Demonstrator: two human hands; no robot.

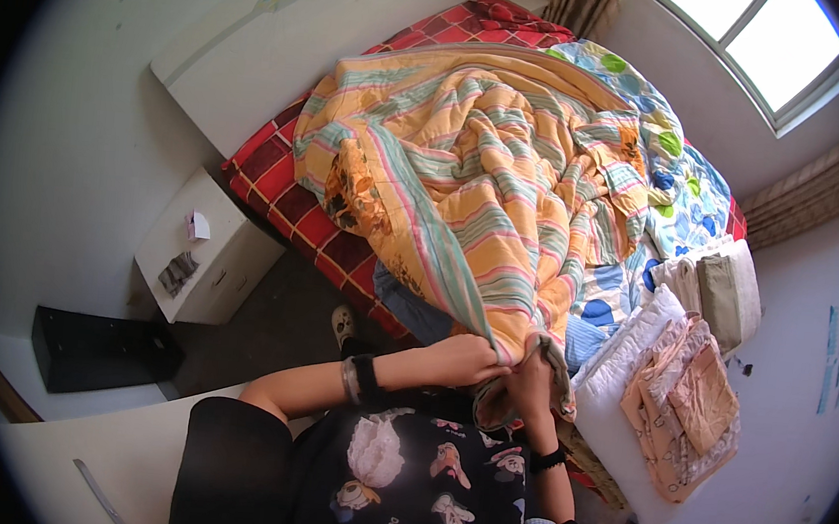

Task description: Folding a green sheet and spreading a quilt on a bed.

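A large orange quilt with green and pink stripes lies rumpled over the bed, its near end pulled up in front of my body. My left hand is closed on the gathered edge of it. Close beside, my right hand grips the same bunched end, and a fold of the quilt hangs down past it. Patches with a darker orange floral print show at the quilt's left side and near its right edge. The fingertips of both hands are partly hidden in the cloth.
Under the quilt are a red checked sheet and a white, blue and green bedcover. Folded peach cloths, a white folded cloth and a grey-green bundle lie at the right. A white nightstand and a black box stand left.
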